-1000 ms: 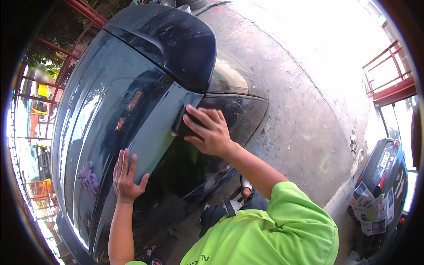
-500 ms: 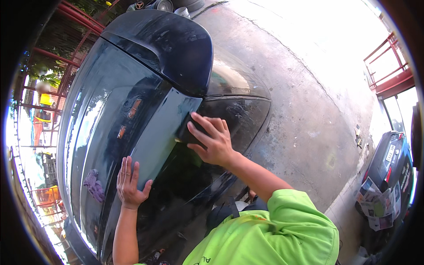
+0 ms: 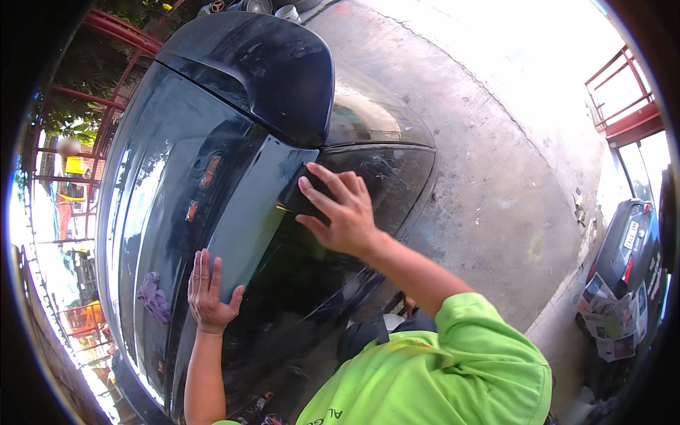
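Beneath the spread fingers of my right hand (image 3: 346, 212) is a dark sanding block (image 3: 292, 197) with a pale yellowish edge, partly hidden by them. It lies against the dark car's panel beside a dull grey strip (image 3: 248, 212). My left hand (image 3: 211, 301) rests flat near the lower end of that strip, fingers stretched out and thumb apart, holding nothing. Left of it, a crumpled purple cloth (image 3: 153, 296) lies on the glossy bodywork. Two orange-brown marks (image 3: 210, 172) show on the dark surface beyond the strip.
A dark raised panel (image 3: 290, 78) of the car stands at the far end, above a lamp area (image 3: 368, 117). Cracked concrete floor (image 3: 489, 170) spreads to the right. Another dark car (image 3: 627, 241), partly covered with printed paper sheets (image 3: 616, 319), stands at far right. Red metal railings (image 3: 117, 32) line the far left.
My right hand and the sanding block have shifted slightly away from me along the panel. My left hand stays in place on the bodywork. The view has tilted a little.
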